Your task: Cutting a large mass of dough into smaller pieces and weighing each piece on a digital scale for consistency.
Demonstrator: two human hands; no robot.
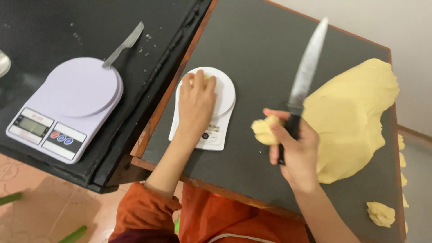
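My left hand (195,102) rests on the round platform of a small white kitchen scale (225,96), fingers curled over a small piece of yellow dough (201,79) that is mostly hidden. My right hand (294,150) grips the black handle of a long knife (308,67), blade pointing up and away, and also pinches a small lump of yellow dough (264,130). A big flattened mass of yellow dough (353,117) lies just right of that hand on the dark tabletop (256,49).
A second, larger white scale (67,108) with coloured buttons sits on a black surface (54,31) at left, a metal utensil (123,45) lying behind it. Small dough pieces (380,213) lie along the table's right edge. Orange clothing shows below.
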